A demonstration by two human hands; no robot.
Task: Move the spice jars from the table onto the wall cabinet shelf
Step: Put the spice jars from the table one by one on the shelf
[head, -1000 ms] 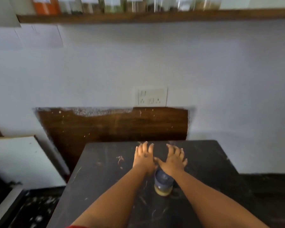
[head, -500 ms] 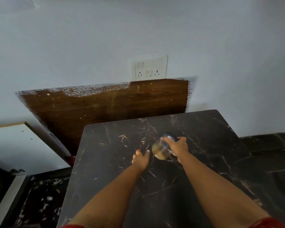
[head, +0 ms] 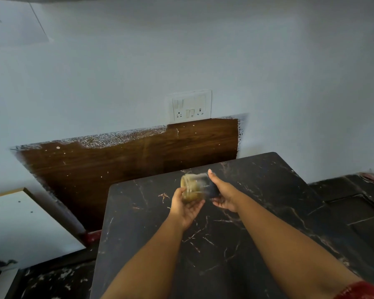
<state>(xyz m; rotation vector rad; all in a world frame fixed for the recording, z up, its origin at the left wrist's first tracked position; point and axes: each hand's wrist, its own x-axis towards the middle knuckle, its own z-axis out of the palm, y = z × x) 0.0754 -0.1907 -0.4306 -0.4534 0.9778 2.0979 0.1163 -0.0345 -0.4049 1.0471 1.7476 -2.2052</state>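
Observation:
A glass spice jar (head: 192,187) with yellowish contents and a dark blue lid lies on its side in the air, blurred, just above the black marble table (head: 225,244). My right hand (head: 224,196) grips the lid end, thumb on top. My left hand (head: 185,209) is palm up and cups the glass end from below. No other jar shows on the table. The wall shelf is out of view.
A white switch and socket plate (head: 190,106) sits on the pale wall above a brown wooden panel (head: 138,160). A white board (head: 20,223) leans at the left. Dark marbled floor tiles (head: 354,212) lie to the right of the table.
My right hand has lifted the jar off the table and tipped it sideways. My left hand rose from the tabletop to cup its base. The view dropped, so the shelf left the frame.

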